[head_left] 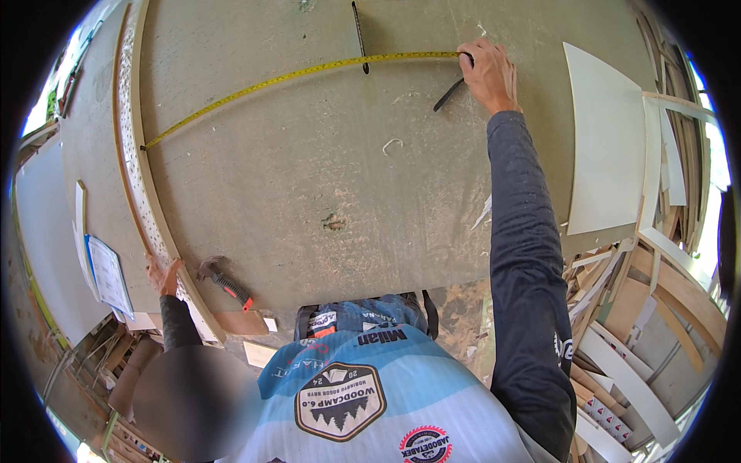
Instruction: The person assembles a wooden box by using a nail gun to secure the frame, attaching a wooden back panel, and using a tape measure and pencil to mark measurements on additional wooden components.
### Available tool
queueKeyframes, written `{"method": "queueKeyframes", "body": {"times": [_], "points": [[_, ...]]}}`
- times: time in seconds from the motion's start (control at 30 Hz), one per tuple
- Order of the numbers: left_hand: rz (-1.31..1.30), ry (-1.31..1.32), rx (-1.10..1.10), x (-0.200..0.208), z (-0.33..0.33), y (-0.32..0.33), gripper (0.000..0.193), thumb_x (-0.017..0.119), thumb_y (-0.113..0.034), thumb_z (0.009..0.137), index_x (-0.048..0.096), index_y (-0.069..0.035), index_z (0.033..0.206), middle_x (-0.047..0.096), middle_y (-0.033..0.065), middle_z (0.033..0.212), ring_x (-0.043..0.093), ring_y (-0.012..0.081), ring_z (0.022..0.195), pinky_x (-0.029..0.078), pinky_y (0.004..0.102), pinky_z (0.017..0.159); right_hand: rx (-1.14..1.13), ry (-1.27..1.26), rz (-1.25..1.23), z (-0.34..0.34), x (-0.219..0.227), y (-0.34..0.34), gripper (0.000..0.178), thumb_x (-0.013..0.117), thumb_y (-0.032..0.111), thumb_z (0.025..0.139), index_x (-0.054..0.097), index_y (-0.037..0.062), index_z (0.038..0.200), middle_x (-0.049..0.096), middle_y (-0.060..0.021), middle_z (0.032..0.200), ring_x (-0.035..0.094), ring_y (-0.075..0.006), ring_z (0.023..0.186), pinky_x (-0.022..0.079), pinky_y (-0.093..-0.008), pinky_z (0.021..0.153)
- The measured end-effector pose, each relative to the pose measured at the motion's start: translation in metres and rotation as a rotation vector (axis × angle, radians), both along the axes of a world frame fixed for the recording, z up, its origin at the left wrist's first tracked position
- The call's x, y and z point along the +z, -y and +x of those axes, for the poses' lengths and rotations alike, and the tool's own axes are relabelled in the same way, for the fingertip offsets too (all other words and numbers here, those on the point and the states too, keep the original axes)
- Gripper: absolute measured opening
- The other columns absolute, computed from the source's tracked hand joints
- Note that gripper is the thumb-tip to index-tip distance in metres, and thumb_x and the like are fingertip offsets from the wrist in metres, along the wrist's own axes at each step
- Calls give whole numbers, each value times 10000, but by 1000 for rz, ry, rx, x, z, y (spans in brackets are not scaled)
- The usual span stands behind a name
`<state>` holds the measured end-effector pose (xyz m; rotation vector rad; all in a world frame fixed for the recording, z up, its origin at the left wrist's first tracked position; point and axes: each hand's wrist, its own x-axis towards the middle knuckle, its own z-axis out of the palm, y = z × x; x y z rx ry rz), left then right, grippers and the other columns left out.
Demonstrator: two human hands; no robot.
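My right hand (490, 73), at the far right of the grey-brown worktable (432, 208), is closed around a tape measure (465, 59) whose case is mostly hidden. A black strap (448, 94) hangs from it. The yellow tape blade (262, 85) stretches left in a slight bow, its end meeting the right edge of a long narrow wooden piece (137, 139) with a white speckled face. At this piece's near end, my left hand (164, 275) grips across its width. A thin dark rod (360, 35) lies across the blade's line.
A hammer (225, 282) with a black and red handle lies right of my left hand. White sheet (610, 139) covers the table's right side. Papers on a blue clipboard (109, 272) are at left. Offcuts and boards (648, 324) are piled at lower right.
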<state>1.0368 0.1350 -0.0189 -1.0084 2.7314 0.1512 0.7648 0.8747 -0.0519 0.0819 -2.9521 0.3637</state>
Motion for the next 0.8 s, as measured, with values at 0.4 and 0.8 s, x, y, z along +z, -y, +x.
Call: {"method": "queueKeyframes", "body": {"times": [0.4,0.8], "points": [[2,-4,12,2,0,-3,1156,786,-336,562,275,62,1520,458,322,1406,443,437,1312,352,428,1103,2,27,12,0,3,1,195,569,244,927,728,178,1019,664,-4,1060,593,-283,1079,504,-513,869],[9,5,36,6,-3,-9,1171,773,-354,551,270,63,1522,462,330,1395,444,442,1303,344,458,1102,1,24,20,-1,2,1,190,576,247,918,726,178,1012,664,1,1054,596,-278,1064,509,-512,850]]}}
